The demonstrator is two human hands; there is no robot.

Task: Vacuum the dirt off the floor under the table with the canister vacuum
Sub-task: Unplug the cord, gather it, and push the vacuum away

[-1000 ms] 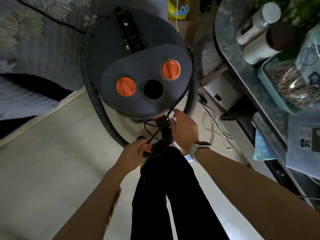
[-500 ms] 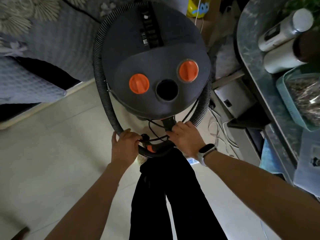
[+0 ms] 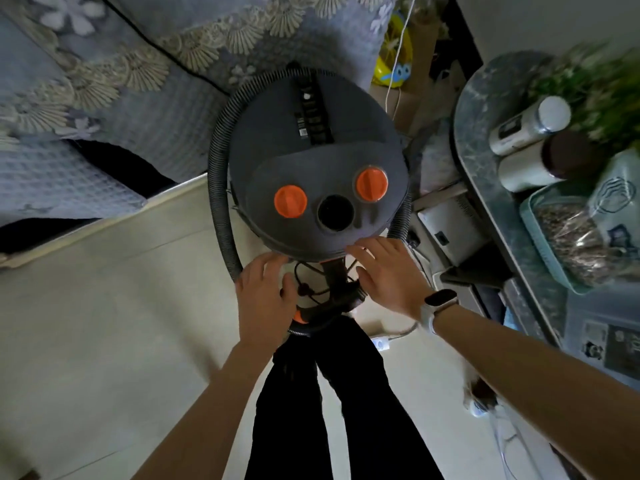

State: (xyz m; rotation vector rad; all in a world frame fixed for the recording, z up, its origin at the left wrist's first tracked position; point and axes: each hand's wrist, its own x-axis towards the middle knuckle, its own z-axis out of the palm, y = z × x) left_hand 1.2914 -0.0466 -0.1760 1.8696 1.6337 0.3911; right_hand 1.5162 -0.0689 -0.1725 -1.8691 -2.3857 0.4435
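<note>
Pale floor tiles [image 3: 104,323] fill the lower half of the head view, with a patterned bedspread [image 3: 121,81] hanging at the upper left and a dark marbled worktop [image 3: 485,161] crowded along the right edge, and right in the middle sits the canister vacuum [image 3: 317,161], a round dark drum seen from above, just ahead of the person's black-trousered legs. Its ribbed hose [image 3: 218,188] loops round the drum's left side and comes back to a curved handle piece [image 3: 329,306] lying close to the feet, between the two hands, long axis running roughly left to right with a tangle of cord [image 3: 304,289] over it. Left hand [image 3: 265,299] hovers over the left end, fingers spread and relaxed, gripping nothing that I can see; right hand [image 3: 388,275], smartwatch at the wrist, is splayed wide at the drum's near edge, fingers straight, also holding nothing. Both are about equally near, the left sitting more directly above the hose end, so my call is that the left is better placed to take it. Two orange caps [image 3: 290,201] flank a dark round port on the lid. A label strip [image 3: 301,123] runs beside the carry handle but its print is too small to read, and the jars and packets on the worktop are too blurred to make out
</note>
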